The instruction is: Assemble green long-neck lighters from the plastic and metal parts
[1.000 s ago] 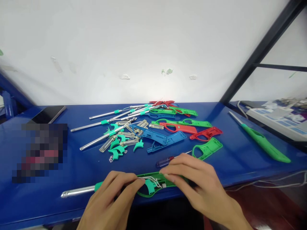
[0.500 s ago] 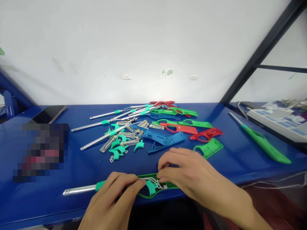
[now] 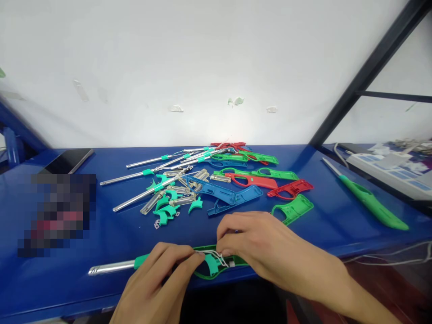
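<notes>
A green lighter shell [image 3: 216,265] with a teal trigger, white wires and a long metal tube [image 3: 111,268] lies at the near edge of the blue table [image 3: 101,234]. My left hand [image 3: 158,283] presses down on the shell's left part, fingers curled over it. My right hand [image 3: 259,247] rests over the shell's right part, its fingertips pinched at the white wires by the trigger. What lies under the right palm is hidden.
Further back lies a heap of metal tubes [image 3: 145,172], teal triggers [image 3: 165,209] and blue [image 3: 232,198], red [image 3: 290,189] and green [image 3: 293,208] shell halves. A finished green lighter [image 3: 367,202] lies at the right. A phone [image 3: 67,160] sits at the back left, a power strip [image 3: 391,173] far right.
My right hand has slid left along the shell and curled its fingertips onto the wires, covering the small screwdriver that showed beside it. The left hand has stayed put.
</notes>
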`<move>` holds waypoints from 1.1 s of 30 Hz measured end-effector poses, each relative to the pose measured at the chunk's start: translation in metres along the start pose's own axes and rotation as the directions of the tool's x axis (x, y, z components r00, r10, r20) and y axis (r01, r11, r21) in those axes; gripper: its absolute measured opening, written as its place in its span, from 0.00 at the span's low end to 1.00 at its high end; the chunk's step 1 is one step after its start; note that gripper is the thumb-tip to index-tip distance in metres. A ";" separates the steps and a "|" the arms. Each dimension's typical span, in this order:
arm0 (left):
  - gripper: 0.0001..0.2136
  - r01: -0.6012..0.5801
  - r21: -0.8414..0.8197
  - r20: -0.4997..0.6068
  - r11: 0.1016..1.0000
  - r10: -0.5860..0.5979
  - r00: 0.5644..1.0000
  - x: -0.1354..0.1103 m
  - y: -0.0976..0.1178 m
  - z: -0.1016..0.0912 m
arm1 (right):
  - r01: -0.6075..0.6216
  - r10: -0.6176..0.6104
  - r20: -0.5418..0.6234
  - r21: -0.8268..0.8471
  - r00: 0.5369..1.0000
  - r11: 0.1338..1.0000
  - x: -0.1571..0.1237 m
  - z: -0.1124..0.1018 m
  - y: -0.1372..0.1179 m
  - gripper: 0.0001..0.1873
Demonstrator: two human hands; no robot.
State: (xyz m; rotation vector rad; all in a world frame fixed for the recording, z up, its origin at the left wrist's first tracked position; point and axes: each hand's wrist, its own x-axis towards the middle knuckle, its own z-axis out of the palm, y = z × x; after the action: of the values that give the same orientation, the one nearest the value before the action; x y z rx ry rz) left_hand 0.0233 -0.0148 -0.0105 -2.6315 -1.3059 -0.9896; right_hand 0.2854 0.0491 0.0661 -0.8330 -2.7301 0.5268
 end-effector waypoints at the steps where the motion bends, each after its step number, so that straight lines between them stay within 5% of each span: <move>1: 0.17 0.003 -0.002 0.006 1.000 -0.003 1.000 0.000 0.000 0.000 | 0.006 -0.006 -0.003 -0.013 1.000 1.000 0.000 0.000 0.000 0.12; 14: 0.18 -0.037 0.009 0.041 0.999 0.037 0.998 0.000 -0.001 -0.003 | 0.106 -0.099 0.039 -0.279 0.994 0.955 0.004 0.001 -0.004 0.09; 33: 0.21 0.023 0.039 -0.020 0.999 -0.023 1.000 0.006 0.006 -0.001 | -0.008 -0.020 -0.129 -0.214 0.991 0.977 -0.002 0.021 0.001 0.05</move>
State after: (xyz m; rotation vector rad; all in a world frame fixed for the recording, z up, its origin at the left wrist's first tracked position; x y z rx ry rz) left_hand 0.0300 -0.0145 -0.0048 -2.5770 -1.3404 -0.9796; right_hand 0.2805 0.0436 0.0468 -0.8754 -2.6985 0.1699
